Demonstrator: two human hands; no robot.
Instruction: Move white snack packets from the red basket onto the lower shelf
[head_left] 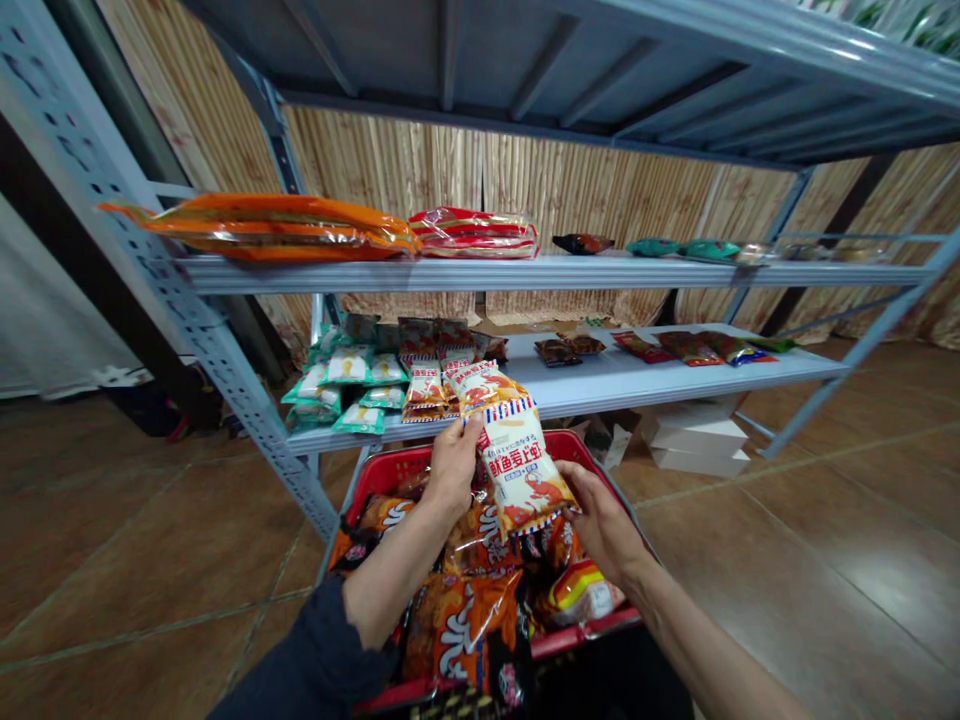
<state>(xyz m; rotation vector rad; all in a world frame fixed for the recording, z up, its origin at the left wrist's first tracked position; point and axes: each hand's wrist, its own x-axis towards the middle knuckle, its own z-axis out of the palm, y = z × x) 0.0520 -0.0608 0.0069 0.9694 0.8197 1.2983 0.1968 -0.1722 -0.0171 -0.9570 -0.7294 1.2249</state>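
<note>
Both my hands hold up a white snack packet (519, 468) with a red-and-blue striped edge and a red crayfish-like picture. My left hand (451, 468) pinches its upper left side, and my right hand (602, 523) grips its lower right corner. The packet hangs over a red plastic basket (397, 470) filled with orange and black snack bags (465, 625). Just beyond the packet, a stack of similar white packets (427, 390) stands on the lower shelf of a grey metal rack (600, 385).
Green-and-white snack packets (349, 375) and dark sachets (559, 350) lie on the lower shelf. Large orange bags (262, 228) and small packets sit on the upper shelf. White boxes (697, 440) stand on the tiled floor under the rack, with a woven wall behind.
</note>
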